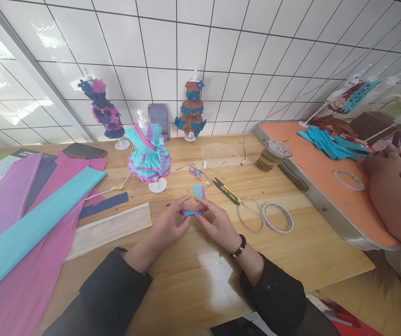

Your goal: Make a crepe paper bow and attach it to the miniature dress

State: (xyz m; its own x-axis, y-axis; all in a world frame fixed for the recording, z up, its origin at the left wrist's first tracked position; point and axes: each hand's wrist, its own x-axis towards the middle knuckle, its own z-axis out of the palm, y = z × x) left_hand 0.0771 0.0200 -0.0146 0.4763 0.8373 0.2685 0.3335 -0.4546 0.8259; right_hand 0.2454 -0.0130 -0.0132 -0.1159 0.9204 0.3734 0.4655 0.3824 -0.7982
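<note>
Between my fingertips is a small gathered turquoise strip (193, 213) with purple edges, its material like crepe paper or thin cloth. My left hand (172, 218) pinches its left end, and my right hand (218, 223), below a dark beaded bracelet, pinches the right end. Just beyond my fingers lies a flat turquoise piece (198, 190) with a purple edge. Yellow-green thread snips (227, 190) rest to its right. Behind my hands, a small dress form wears a ruffled turquoise dress (149, 156) with pink-purple trim.
Long coloured sheets (43, 219) cover the table's left side, beside a cream strip (109, 231). Rolls of tape (278, 218) and a lidded drink cup (273, 155) stand right. Two dressed forms line the wall. Another person's arm (392, 191) rests over the orange surface (312, 177).
</note>
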